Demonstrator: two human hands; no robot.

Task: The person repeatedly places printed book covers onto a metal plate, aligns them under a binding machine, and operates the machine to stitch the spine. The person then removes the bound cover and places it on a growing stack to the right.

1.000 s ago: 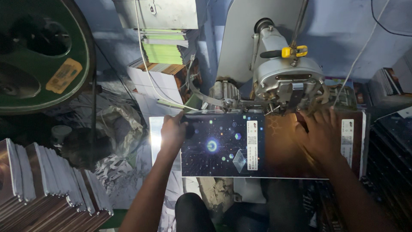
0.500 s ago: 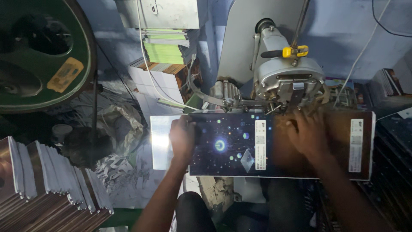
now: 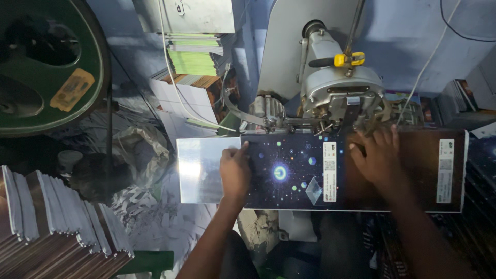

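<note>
A dim workshop with blue walls; far left of the stitching machine (image 3: 341,95) hangs a green wheel (image 3: 49,67), with stacked booklets (image 3: 57,227) below it and paper piles (image 3: 194,62) nearer the machine; a shiny metal plate (image 3: 199,170) juts out to the left under the machine; on it lies a dark starry book cover (image 3: 294,173), spread flat; the left hand (image 3: 235,173) presses its left edge, fingers flat; the right hand (image 3: 377,157) lies open on its right half, just below the machine's head.

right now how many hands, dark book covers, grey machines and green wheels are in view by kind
hands: 2, left hand and right hand, both flat on the cover
dark starry book cover: 1
grey machine: 1
green wheel: 1
total: 5
</note>
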